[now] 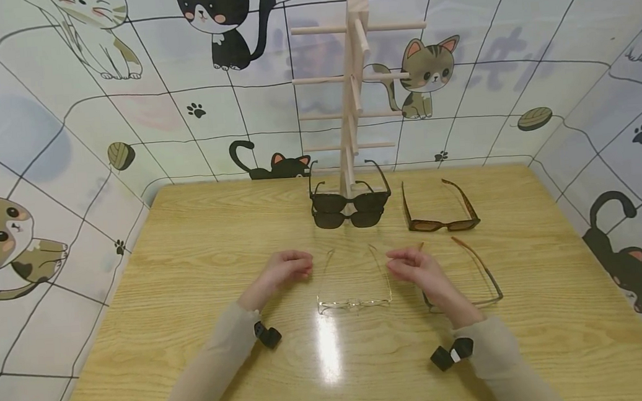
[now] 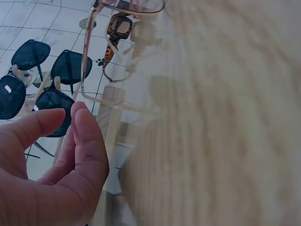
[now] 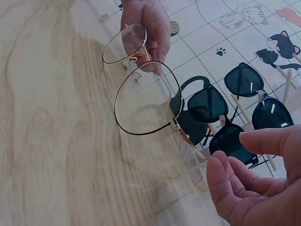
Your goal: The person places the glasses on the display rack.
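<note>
A pair of thin wire-rimmed eyeglasses [image 1: 354, 304] lies on the table with its temples pointing away, between the two hands. Left of its temples is my left hand [image 1: 281, 273]; in the left wrist view thumb and fingertips [image 2: 87, 125] come close together, holding nothing. My right hand [image 1: 424, 277] is by the right temple, thumb and fingers [image 3: 218, 172] apart and loosely bent, also with nothing gripped. Clear round lenses [image 3: 148, 99] show in the right wrist view. Partly behind my right hand is another pair of glasses [image 1: 477, 263] with brownish temple ends.
A wooden pegged stand [image 1: 354, 68] rises at the back. Two pairs of dark sunglasses [image 1: 350, 218] are at its lower part. Brown tortoiseshell sunglasses [image 1: 444, 225] lie to its right. A cat-patterned backdrop [image 1: 183, 142] surrounds the wooden table [image 1: 200, 234].
</note>
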`<state>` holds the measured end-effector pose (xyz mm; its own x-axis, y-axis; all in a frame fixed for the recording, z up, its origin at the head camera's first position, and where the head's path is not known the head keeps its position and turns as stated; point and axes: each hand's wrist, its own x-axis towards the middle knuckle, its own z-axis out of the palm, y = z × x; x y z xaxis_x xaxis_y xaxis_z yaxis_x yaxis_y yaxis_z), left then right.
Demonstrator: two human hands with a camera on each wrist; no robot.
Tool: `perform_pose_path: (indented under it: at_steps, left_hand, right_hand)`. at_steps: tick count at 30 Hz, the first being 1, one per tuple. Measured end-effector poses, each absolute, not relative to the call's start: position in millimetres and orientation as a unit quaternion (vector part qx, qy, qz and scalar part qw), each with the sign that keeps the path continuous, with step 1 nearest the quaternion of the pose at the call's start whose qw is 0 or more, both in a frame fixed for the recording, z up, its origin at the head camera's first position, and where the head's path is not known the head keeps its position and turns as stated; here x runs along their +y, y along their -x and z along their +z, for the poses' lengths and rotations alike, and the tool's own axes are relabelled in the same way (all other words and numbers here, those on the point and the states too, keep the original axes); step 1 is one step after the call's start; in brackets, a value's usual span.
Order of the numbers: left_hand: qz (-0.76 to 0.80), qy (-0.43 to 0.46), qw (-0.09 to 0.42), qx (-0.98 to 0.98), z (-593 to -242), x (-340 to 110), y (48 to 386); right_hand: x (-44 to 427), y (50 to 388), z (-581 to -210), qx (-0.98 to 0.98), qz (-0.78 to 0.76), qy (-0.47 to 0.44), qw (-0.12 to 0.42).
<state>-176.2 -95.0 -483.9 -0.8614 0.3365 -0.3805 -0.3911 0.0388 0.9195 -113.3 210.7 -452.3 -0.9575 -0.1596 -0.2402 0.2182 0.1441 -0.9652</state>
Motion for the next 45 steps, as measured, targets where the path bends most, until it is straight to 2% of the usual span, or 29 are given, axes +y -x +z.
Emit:
perform_pose_path:
  at_steps: [14,22,45]
  left_hand:
    - [0.693,-0.047,0.265,0.669,-491.8,-95.2,165.5]
    - [0.667,-0.011,0.278,0.691,-488.2,-88.1,163.2]
    - [0.629,-0.041,0.311,0.711,-480.3,-80.6,157.5]
  right_hand:
    - [207.2,107.6,-458.9,0.752,-0.644,-0.014,0.139]
    - [206.3,108.6,-459.3,0.758,-0.637,-0.013,0.143]
    - [201.2,111.0,-458.2,0.785,-0.592,0.011,0.184]
